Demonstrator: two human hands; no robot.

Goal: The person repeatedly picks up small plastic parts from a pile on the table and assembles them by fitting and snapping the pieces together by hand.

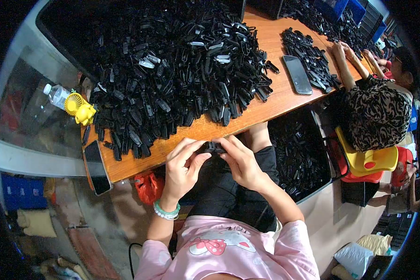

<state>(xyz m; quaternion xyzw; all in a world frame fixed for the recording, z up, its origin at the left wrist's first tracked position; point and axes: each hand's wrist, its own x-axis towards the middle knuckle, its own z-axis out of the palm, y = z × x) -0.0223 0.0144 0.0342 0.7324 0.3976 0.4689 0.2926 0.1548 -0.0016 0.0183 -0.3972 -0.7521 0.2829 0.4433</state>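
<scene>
Between my two hands, just off the table's front edge, is a small black plastic part (213, 148). My left hand (184, 161), with a beaded bracelet at its wrist, pinches the part's left end. The fingers of my right hand (238, 161) are closed on its right end. Much of the part is hidden by my fingertips, so its exact kind does not show. Beyond my hands a big heap of similar black plastic parts (172, 74) covers the wooden table (191, 136).
A phone (297, 74) lies right of the heap, by a smaller pile (308, 56). Another phone (97, 168), a yellow fan (80, 108) and a bottle (56, 95) are at the left edge. A bin of black parts (296, 158) stands below. A co-worker (378, 109) sits at the right.
</scene>
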